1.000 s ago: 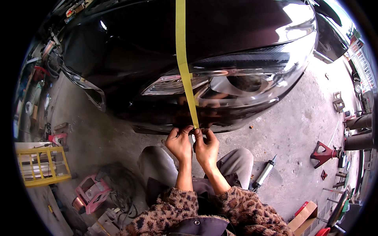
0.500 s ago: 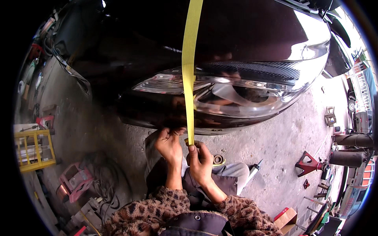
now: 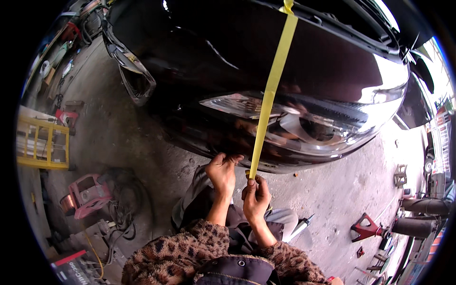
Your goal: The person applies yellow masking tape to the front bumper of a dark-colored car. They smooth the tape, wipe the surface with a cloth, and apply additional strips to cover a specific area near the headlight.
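Observation:
A long strip of yellow masking tape [image 3: 273, 90] runs taut from the top of a dark car's hood [image 3: 228, 42], over the headlight [image 3: 308, 128], down to below the bumper [image 3: 209, 142]. My right hand [image 3: 257, 197] pinches the lower end of the tape between thumb and fingers, just under the bumper's bottom edge. Close beside it on the left, my left hand [image 3: 222, 176] is closed at that edge, its thumb pointing right and the other fingers curled, partly hidden. It seems to grip the bumper's lower lip.
Right of my knee lies a pointed-nozzle cartridge [image 3: 301, 225]. A red jack stand [image 3: 365, 228] stands farther right on the concrete floor [image 3: 327, 199]. At left are a pink-framed machine [image 3: 90, 194] with dark cables and a yellow rack [image 3: 42, 142].
My view has shifted, so the car and both hands sit farther right in the picture. The tape now slants, and its upper end shows. Both hands keep their holds.

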Demonstrator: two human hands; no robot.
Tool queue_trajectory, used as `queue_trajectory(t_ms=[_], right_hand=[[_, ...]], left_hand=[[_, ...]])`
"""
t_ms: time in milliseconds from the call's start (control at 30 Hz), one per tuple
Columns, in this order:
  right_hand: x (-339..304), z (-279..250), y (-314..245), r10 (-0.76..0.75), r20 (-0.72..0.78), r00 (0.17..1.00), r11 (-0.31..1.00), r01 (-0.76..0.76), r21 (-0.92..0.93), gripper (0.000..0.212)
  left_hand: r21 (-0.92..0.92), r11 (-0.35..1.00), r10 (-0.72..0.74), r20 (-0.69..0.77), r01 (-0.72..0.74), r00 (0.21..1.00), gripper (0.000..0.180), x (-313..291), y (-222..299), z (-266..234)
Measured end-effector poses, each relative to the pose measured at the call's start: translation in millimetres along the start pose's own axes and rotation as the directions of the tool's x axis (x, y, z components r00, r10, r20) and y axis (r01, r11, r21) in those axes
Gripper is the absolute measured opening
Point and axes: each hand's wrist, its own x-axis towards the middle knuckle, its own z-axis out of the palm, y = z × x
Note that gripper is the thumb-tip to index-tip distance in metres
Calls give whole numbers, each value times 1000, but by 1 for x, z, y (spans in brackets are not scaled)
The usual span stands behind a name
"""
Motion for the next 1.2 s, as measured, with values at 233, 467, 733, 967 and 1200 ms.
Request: queue_trajectory(t_ms=[233, 467, 733, 967, 1200], right_hand=[[0, 0, -6, -20, -16, 1000, 998, 18, -67, 17], [-19, -2, -13, -84, -58, 995, 992, 78, -100, 16], [-19, -2, -8, -45, -49, 998, 999, 45, -14, 23], [3, 8, -2, 108, 76, 991, 980, -119, 158, 32], [8, 17, 6, 11, -18, 1000, 1000, -11, 3, 30]], left_hand=[[-59, 998, 10, -23, -12, 1000, 12, 3, -9, -2], [-139, 989, 38, -20, -40, 999, 10, 2, -9, 3], [-22, 999, -46, 16, 47, 999, 12, 4, 11, 2], [99, 995, -7, -7, 7, 1000, 15, 4, 11, 0], [129, 992, 8, -51, -1, 999, 17, -3, 9, 6]])
